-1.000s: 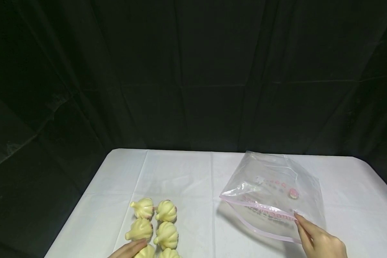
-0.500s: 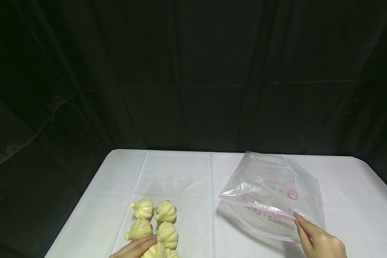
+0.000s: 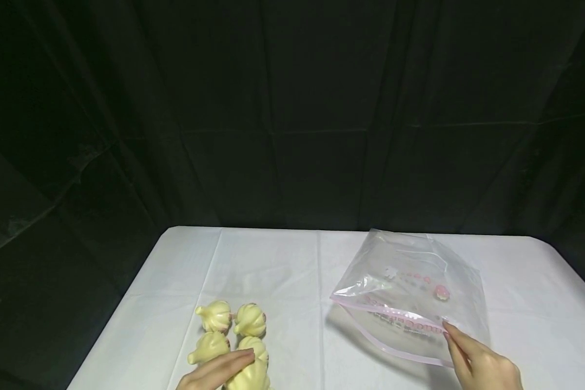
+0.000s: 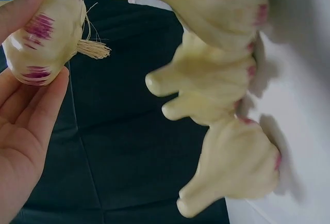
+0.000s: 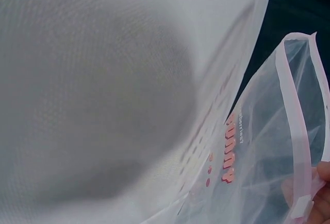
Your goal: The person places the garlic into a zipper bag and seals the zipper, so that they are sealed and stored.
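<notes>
My left hand [image 3: 216, 372] grips a garlic bulb [image 4: 41, 38] between thumb and fingers, its root tuft pointing outward in the left wrist view. In the head view this bulb overlaps others at the bottom edge of the picture. More pale yellow garlic bulbs [image 3: 209, 346] sit close together in two columns beside the hand. On the right, my right hand [image 3: 485, 360] pinches the pink-edged mouth of a clear zip bag [image 3: 409, 271], which gapes toward me. Thumb and fingertips are near the bag's whitish slider [image 5: 300, 207] in the right wrist view.
A white cloth [image 3: 292, 271] covers the table under the bulbs and the bag. Behind and to the left hangs a black curtain [image 3: 292, 135]. The table's far edge runs just behind the bag.
My left hand has lifted a garlic bulb from the near end of the left column and moved it rightward over the right column. My right hand and the bag stay nearly still.
</notes>
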A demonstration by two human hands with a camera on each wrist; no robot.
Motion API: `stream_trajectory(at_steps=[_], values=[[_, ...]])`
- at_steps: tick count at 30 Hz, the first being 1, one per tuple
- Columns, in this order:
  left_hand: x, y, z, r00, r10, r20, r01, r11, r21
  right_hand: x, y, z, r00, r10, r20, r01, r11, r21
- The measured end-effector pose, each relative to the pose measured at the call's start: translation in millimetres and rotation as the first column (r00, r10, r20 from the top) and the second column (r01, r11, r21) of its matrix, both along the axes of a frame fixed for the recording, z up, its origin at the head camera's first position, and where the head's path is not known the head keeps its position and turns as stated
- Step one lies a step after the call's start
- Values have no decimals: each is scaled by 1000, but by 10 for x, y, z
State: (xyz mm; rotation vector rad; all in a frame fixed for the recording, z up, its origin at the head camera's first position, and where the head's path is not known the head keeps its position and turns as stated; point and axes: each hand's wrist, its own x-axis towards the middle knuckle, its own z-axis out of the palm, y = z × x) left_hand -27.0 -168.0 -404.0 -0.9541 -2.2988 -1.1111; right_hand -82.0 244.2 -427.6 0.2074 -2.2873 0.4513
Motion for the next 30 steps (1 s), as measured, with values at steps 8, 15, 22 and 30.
stream_trajectory(at_steps=[8,15,22,30], values=[[-152,122,10,986,-155,-66,155,988,-8,19,4,4,999,-7,47,7,1000,1],[-155,318,17,982,-173,-79,173,985,2,20,1,20,999,8,37,-8,1000,7],[-178,464,15,973,-214,-81,214,977,-17,29,-4,23,999,10,49,-10,1000,3],[-259,537,58,959,-267,-91,265,964,-25,14,0,37,999,43,23,-43,999,0]])
